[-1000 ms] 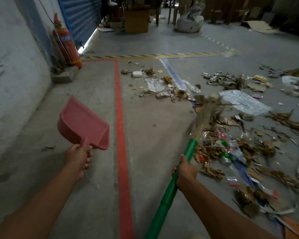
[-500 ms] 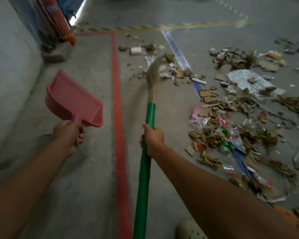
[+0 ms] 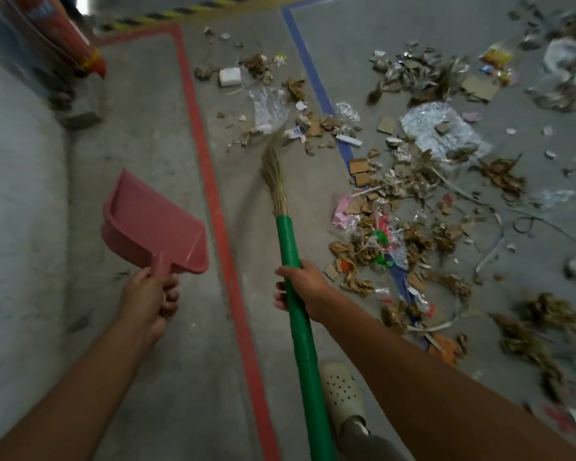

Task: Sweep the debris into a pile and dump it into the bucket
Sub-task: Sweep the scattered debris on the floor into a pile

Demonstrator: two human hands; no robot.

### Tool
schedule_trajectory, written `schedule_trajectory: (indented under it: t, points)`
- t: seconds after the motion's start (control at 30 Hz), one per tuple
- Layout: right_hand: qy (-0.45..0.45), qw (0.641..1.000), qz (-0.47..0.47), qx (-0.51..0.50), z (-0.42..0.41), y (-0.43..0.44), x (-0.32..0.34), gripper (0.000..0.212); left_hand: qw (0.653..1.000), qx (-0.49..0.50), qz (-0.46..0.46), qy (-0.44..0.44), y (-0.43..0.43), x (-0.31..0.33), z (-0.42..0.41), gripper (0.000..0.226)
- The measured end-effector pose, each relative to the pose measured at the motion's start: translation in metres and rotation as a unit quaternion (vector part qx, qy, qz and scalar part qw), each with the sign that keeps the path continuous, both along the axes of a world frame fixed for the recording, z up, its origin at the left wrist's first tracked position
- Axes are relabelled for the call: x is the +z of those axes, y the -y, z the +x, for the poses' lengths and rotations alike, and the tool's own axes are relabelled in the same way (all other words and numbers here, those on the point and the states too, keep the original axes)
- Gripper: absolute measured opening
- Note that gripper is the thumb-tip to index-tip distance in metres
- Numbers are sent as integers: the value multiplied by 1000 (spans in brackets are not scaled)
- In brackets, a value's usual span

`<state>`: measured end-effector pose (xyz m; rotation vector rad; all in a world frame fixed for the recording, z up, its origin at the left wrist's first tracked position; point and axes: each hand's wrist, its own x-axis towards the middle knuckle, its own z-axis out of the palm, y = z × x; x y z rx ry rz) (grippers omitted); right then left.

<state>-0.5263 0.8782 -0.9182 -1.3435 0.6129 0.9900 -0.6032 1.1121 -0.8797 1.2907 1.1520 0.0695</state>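
The debris (image 3: 399,207) lies scattered across the floor to my right, so my right hand (image 3: 300,287), grip wrapped round the broom (image 3: 291,261), should drag long strokes inward (left hand (image 3: 148,294) clenching the dustpan (image 3: 153,224) aloft).

Legible text: none confirmed. The red fire extinguisher (image 3: 64,38) at the upper left carries a blue label with pale lettering, too blurred to read. A small white-and-blue wrapper (image 3: 296,132), well to the right of the extinguisher beside the blue floor line (image 3: 313,74), shows marks that cannot be resolved. No numbers or signs readable.
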Motion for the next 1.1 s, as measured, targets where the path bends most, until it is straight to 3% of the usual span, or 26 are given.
schedule_trajectory:
  t: [0.13,0.47,0.83,1.0,1.1]
  points:
    - [7,999,-26,24,9,39,77,29,997,9,-73,-35,24,78,15,19]
    - [17,989,-113,97,22,76,219,27,997,5,-66,-38,54,209,16,16]
    - [20,967,-190,170,42,0,283,21,996,37,-71,-28,-41,241,11,6]
    - [12,963,-214,163,55,-67,286,22,994,52,-88,-28,-105,231,43,14]
    - [2,963,-225,151,66,-103,282,22,997,38,-47,-43,-135,229,73,14]
